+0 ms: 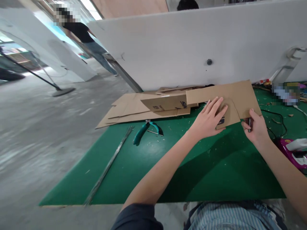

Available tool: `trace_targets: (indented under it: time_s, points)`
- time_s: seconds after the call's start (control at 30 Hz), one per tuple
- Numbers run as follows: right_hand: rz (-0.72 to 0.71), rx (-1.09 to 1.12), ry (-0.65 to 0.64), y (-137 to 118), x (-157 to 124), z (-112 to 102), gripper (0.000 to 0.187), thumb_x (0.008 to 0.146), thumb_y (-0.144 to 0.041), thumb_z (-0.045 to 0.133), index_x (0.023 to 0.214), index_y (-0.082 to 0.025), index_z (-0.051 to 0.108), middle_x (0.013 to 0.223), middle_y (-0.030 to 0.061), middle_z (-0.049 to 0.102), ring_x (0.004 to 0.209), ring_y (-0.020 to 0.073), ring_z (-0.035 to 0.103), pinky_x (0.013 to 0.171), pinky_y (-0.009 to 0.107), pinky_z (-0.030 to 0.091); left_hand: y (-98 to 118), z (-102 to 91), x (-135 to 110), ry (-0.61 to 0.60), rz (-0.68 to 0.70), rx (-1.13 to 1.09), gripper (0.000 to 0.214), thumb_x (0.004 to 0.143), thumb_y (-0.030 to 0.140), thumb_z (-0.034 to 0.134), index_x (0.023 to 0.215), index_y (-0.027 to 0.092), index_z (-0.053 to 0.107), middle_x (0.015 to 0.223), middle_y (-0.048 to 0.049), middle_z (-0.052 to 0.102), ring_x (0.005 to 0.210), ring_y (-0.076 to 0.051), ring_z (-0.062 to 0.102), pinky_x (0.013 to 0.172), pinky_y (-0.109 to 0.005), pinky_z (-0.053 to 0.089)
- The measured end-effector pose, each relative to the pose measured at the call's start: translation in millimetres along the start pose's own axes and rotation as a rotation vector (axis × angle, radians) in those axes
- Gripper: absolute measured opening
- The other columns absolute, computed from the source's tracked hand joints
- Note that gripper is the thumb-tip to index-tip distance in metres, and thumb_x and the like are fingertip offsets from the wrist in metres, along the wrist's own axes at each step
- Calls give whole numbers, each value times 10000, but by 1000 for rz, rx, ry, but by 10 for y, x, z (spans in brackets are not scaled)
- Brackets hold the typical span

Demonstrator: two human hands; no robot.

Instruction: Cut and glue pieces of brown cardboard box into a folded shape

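My left hand (211, 118) lies with its fingers stretched out on a folded piece of brown cardboard (247, 99). Dark printed letters show beside that hand. At the cardboard's lower right corner, my right hand (257, 129) is closed, its thumb at the edge. A small dark rod-like object (249, 124) also sticks out between the right fingers; its kind cannot be made out. Further left, flat cardboard sheets (127, 107) are stacked, with a printed, folded piece (165, 103) on top.
Teal-handled pliers (141, 131) and a bundle of thin wires (110, 163) lie on the green tabletop (79, 182). At right are a magenta-and-white device (294, 151) and a black cable (284, 123). A white partition (168, 51) stands behind; a person (83, 35) is far left.
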State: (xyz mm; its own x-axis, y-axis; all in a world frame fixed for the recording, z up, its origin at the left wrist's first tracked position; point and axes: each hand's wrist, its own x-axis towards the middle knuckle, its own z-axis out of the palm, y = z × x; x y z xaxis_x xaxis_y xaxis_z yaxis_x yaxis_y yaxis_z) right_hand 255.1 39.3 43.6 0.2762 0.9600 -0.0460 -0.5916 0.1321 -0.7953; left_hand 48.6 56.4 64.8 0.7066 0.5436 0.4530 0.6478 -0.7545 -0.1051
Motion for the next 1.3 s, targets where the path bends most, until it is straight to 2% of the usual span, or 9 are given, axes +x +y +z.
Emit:
trace_targets:
  time_s: [0.1, 0.23, 0.4, 0.53, 0.67, 0.8, 0.97, 1.1, 1.3]
  points:
    - [6, 8, 6, 11, 9, -8, 383, 593, -315, 841, 833, -228, 555, 714, -84, 511, 443, 22, 330, 284, 154, 206, -53, 8, -1, 16, 21, 27, 792, 826, 586, 542, 1434, 126, 330, 1542, -222, 245, 1451, -363, 167, 1172, -528, 189]
    - [38, 21, -3, 7, 17, -16, 385, 592, -317, 843, 836, -221, 562, 740, -75, 553, 447, 23, 357, 282, 153, 208, -61, 41, 12, 39, 47, 18, 979, 734, 766, 484, 1437, 101, 340, 1513, -228, 309, 1433, -387, 205, 1165, -548, 179]
    - [62, 20, -1, 18, 16, -12, 384, 585, -304, 848, 811, -223, 549, 677, -84, 522, 444, 26, 368, 285, 150, 213, -21, 14, 9, 100, -3, 61, 651, 886, 579, 439, 1414, 200, 405, 1502, -197, 339, 1404, -350, 290, 1109, -538, 275]
    - [108, 46, -5, 50, 40, -42, 384, 591, -312, 847, 819, -221, 551, 681, -81, 525, 448, 27, 376, 280, 147, 221, -21, -2, -4, 125, -7, 54, 519, 913, 449, 478, 1372, 207, 456, 1443, -195, 409, 1337, -344, 381, 1043, -520, 361]
    - [198, 114, -19, 71, 67, -84, 355, 605, -302, 836, 773, -201, 540, 650, -71, 523, 462, 34, 412, 275, 139, 251, -42, 7, -7, 156, 9, 4, 486, 900, 450, 506, 1301, 176, 501, 1401, -188, 448, 1305, -324, 410, 1044, -495, 387]
    - [265, 163, -7, 53, 72, -85, 363, 593, -302, 838, 747, -194, 527, 631, -59, 534, 507, 51, 494, 274, 117, 261, -28, 12, -4, 258, -50, 1, 399, 872, 457, 553, 1146, 167, 570, 1344, -174, 489, 1267, -323, 435, 1036, -486, 406]
    - [291, 210, -41, 34, 48, -65, 359, 589, -230, 832, 786, -209, 533, 671, -67, 570, 594, 68, 584, 281, 94, 257, 30, 45, 2, 401, -271, -51, 350, 850, 421, 604, 1117, 197, 575, 1330, -171, 455, 1248, -317, 464, 987, -473, 457]
    - [307, 239, -61, 58, 21, -58, 318, 625, -191, 807, 805, -202, 545, 718, -64, 601, 636, 68, 607, 282, 97, 254, 26, 81, 8, 365, -433, -277, 372, 836, 380, 640, 1160, 218, 558, 1280, -137, 514, 1083, -232, 608, 830, -347, 553]
    - [326, 247, -46, 74, -2, -39, 311, 615, -149, 792, 800, -193, 546, 688, -66, 575, 625, 66, 593, 277, 102, 246, -29, 100, -14, 438, -375, -326, 358, 843, 368, 640, 1151, 191, 593, 1258, -131, 602, 1139, -220, 611, 837, -322, 574]
